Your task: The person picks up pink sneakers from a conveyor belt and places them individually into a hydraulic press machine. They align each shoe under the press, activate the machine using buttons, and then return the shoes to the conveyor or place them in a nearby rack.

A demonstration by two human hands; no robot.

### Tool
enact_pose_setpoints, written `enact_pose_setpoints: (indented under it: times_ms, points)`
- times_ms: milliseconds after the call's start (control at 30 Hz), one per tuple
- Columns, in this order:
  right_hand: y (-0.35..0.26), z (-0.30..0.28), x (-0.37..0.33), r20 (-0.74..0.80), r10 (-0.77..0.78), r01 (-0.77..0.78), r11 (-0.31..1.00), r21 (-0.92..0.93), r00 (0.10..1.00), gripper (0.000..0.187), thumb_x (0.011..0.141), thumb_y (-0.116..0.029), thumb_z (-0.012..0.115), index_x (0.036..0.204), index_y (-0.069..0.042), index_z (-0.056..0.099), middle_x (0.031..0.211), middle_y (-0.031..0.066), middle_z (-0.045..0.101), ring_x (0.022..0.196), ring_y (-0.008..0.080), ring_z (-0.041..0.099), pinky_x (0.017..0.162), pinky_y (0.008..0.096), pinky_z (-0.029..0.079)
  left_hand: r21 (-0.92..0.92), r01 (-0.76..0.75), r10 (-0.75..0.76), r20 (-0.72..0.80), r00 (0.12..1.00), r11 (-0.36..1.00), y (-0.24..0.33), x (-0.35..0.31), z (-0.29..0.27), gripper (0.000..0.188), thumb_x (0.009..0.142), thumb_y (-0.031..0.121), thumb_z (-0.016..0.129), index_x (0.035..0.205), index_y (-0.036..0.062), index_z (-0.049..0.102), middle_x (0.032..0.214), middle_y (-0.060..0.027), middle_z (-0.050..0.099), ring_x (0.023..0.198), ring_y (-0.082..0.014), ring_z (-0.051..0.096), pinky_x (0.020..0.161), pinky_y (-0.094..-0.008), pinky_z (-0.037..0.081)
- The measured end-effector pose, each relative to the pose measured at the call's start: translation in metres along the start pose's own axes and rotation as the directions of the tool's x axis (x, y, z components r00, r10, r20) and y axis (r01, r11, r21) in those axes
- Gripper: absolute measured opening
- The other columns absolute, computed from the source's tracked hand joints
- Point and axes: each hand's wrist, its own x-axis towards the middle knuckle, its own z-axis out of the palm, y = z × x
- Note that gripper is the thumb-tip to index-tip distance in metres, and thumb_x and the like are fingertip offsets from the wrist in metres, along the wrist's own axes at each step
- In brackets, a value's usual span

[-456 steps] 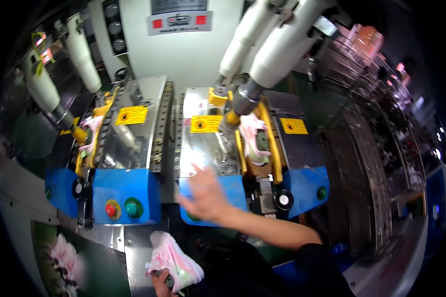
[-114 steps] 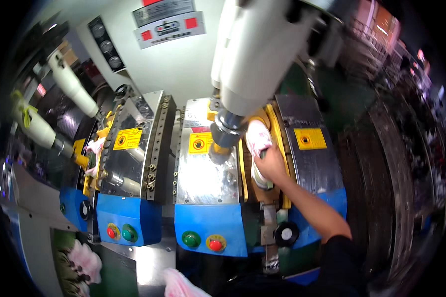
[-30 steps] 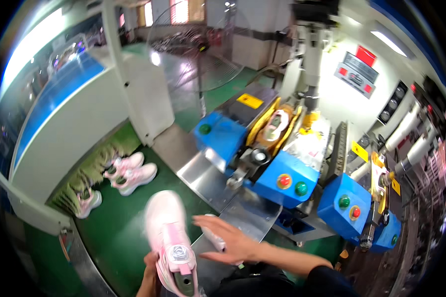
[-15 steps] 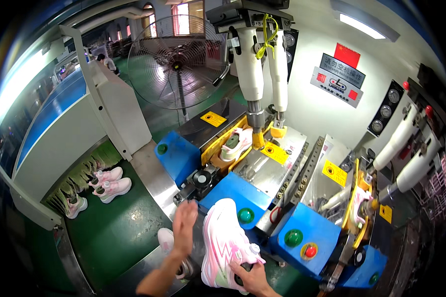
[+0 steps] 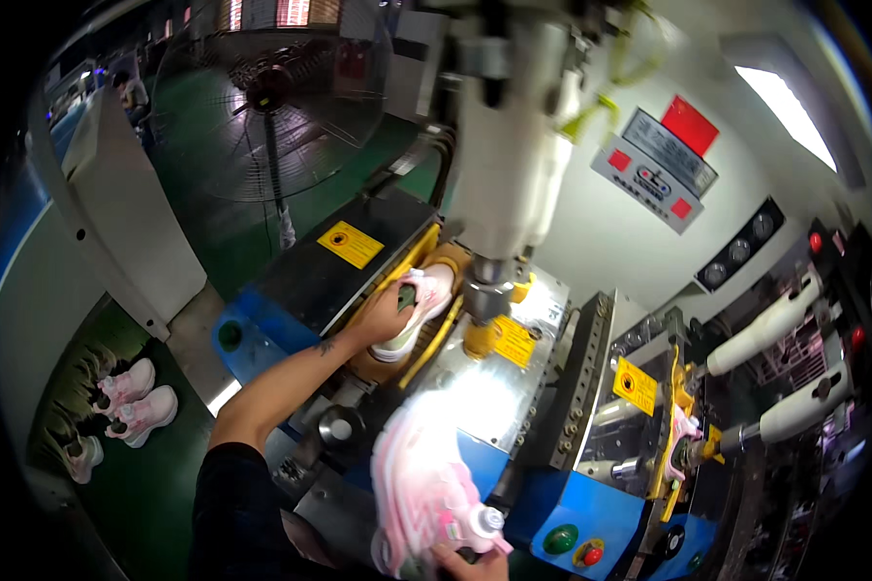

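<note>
My left hand [image 5: 382, 315] reaches far into the left slot of the machine and is closed on a pink-and-white sneaker [image 5: 430, 290] lying between yellow side pads [image 5: 431, 341]. Close to me, my right hand [image 5: 477, 565] grips a second pink-and-white sneaker [image 5: 417, 489] by its collar end, where a pale knob-like end sticks out. That shoe is blurred and washed out by glare. Just right of the slotted shoe stands a thick white press cylinder [image 5: 504, 165] with a yellow tip [image 5: 480, 339].
Another sneaker [image 5: 683, 434] sits in the right slot beside slanted white cylinders [image 5: 765, 334]. Blue housings carry a green button [image 5: 560, 538] and a red button [image 5: 593, 556]. Several sneakers [image 5: 140, 416] stand on a green conveyor at left. A large fan [image 5: 268, 92] stands behind.
My left hand has moved forward from above the near edge into the left slot and taken hold of the shoe there. The right-hand sneaker sits slightly lower. The view has shifted and tilted.
</note>
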Motion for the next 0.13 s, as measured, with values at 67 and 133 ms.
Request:
enact_pose_setpoints:
  times_ms: [67, 133]
  points:
    - [0.009, 0.006, 0.005, -0.091, -0.178, 0.182, 0.983, 0.037, 0.980, 0.034, 0.078, -0.022, 0.072, 0.100, 0.002, 0.063, 0.082, 0.0050, 0.063, 0.071, 0.0144, 0.058, 0.066, 0.0297, 0.048, -0.425, 0.296, -0.201, 0.255, 0.946, 0.856, 0.025, 0.013, -0.048, 0.038, 0.078, 0.012, 0.060, 0.111, -0.0070, 0.057, 0.094, -0.0101, 0.065, 0.085, -0.0177, 0.063, 0.075, -0.0319, 0.049]
    - [0.010, 0.020, 0.006, -0.094, -0.167, 0.170, 0.985, 0.024, 0.981, 0.037, 0.078, -0.022, 0.071, 0.105, 0.002, 0.063, 0.084, 0.0055, 0.064, 0.072, 0.0143, 0.058, 0.067, 0.0296, 0.048, -0.741, 0.350, -0.210, 0.280, 0.937, 0.573, 0.019, -0.020, -0.091, 0.040, 0.080, 0.010, 0.063, 0.117, -0.0027, 0.056, 0.100, -0.0028, 0.063, 0.089, -0.0119, 0.059, 0.080, -0.0280, 0.047]
